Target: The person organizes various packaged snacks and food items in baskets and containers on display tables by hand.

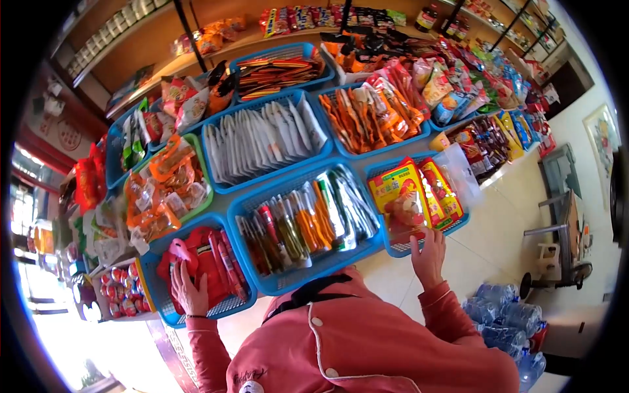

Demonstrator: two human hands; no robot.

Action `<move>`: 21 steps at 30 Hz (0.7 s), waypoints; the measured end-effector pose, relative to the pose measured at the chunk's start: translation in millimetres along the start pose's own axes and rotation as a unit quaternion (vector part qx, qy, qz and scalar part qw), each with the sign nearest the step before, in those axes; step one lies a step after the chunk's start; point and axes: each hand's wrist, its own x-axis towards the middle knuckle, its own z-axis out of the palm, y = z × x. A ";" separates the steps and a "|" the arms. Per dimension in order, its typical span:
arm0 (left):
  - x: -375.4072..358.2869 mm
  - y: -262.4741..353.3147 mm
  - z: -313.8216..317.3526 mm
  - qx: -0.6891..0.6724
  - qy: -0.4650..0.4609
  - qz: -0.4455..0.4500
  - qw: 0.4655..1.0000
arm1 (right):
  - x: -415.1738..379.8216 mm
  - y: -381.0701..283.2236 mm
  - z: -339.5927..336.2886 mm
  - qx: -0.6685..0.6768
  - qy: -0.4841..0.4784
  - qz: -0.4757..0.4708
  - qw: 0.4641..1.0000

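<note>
My left hand [190, 289] lies with its fingers apart on red packets [208, 259] in a blue plastic basket [171, 319] at the near left. At the near right, my right hand [429, 257] reaches the front rim of a smaller blue basket [400, 251]. Its fingertips are by the lower edge of a yellow-and-red packet [401, 196] with a clear window; the fingers look stretched out, not wrapped round it. Between my hands stands a larger blue basket [275, 285] of upright slim packets [311, 219] in brown, orange and green.
Behind are a blue basket of white packets [262, 141], one of orange packets [373, 118] and a green basket [208, 171]. Shelves [131, 36] with goods line the back. Large water bottles [504, 314] stand on the floor at right, near a wooden table [570, 223].
</note>
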 end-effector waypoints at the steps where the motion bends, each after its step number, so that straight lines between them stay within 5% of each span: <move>1: -0.1 0.4 1.0 0.013 -0.003 -0.005 1.000 | -5.8 6.1 4.4 -0.053 0.059 0.011 0.997; 2: 0.7 0.0 0.9 0.011 -0.003 -0.003 1.000 | -8.5 13.4 12.2 -0.103 0.115 0.019 0.988; 3: 1.7 0.3 2.5 0.012 0.000 -0.002 1.000 | -8.2 27.7 28.5 0.001 0.131 0.023 0.991; 7: 5.5 -6.0 6.4 0.013 0.007 -0.013 1.000 | 23.2 47.0 58.6 0.059 0.197 -0.030 0.978; 10: 8.1 3.4 -7.9 -0.047 0.009 -0.010 0.999 | 47.6 71.0 49.6 0.055 0.130 -0.025 0.990; 12: 9.1 9.4 -18.1 -0.056 0.021 -0.011 0.998 | 56.3 68.8 29.5 -0.079 0.060 -0.037 0.994; 14: 4.7 -4.4 -8.5 -0.102 0.081 0.017 0.991 | 62.7 40.3 16.2 -0.252 0.132 -0.104 0.953; 17: 5.4 -16.2 -14.1 -0.142 0.149 -0.048 0.977 | 68.1 -38.8 9.2 0.007 0.034 -0.133 0.991; 21: 11.9 -29.7 -43.1 -0.170 0.231 -0.144 0.947 | 32.5 -176.1 42.6 0.285 -0.205 -0.246 0.904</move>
